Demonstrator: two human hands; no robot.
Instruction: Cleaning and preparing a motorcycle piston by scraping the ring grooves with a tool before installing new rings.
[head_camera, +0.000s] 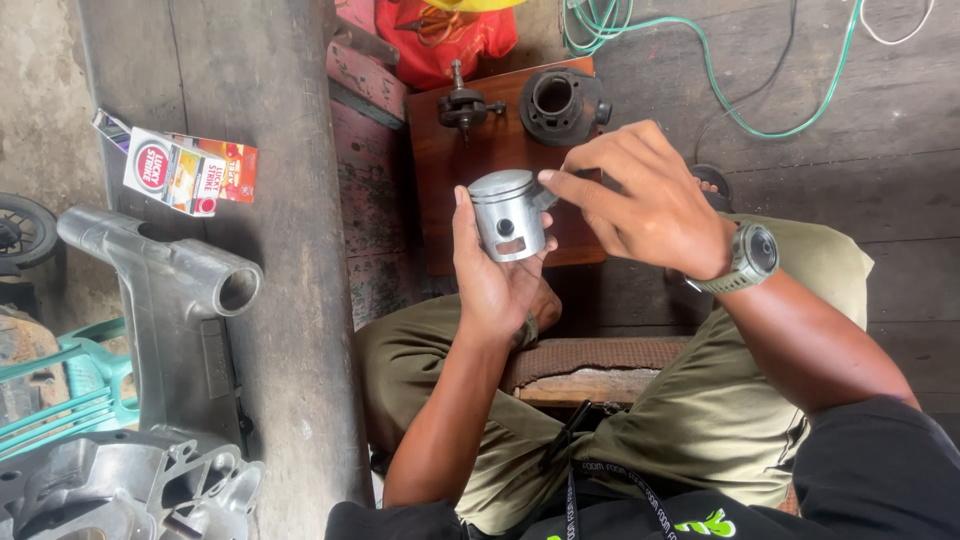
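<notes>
Right now the left hand (495, 285) holds a silver piston (508, 215) upright in front of the body, above the lap. Its grip is closed around the lower skirt, thumb on one side and fingers behind, so the crown and the upper ring grooves stay uncovered. The pin hole and a small rectangular window in the skirt face the camera.

The right hand (650, 205), with a grey watch (750, 258) on its wrist, comes in from the side. Its fingertips (548, 180) pinch narrowly at the piston's top edge, touching the rim near the ring grooves; whether something thin sits between them is too small to tell. Holding the part by its base leaves that upper band free for the other hand to work on.

Just beyond the piston lies a dark wooden board (450, 175), serving as a small work surface. On it stand a crankshaft (465, 105) and a dark engine cylinder (560, 100), kept close by and well apart from each other. A red cloth (440, 45) lies past the board, and a green cable (730, 80) loops over the plank floor.

On the left, a grey metal casing (165, 300) rests beside a long beam, with a small red and white carton (175, 170) near it.
</notes>
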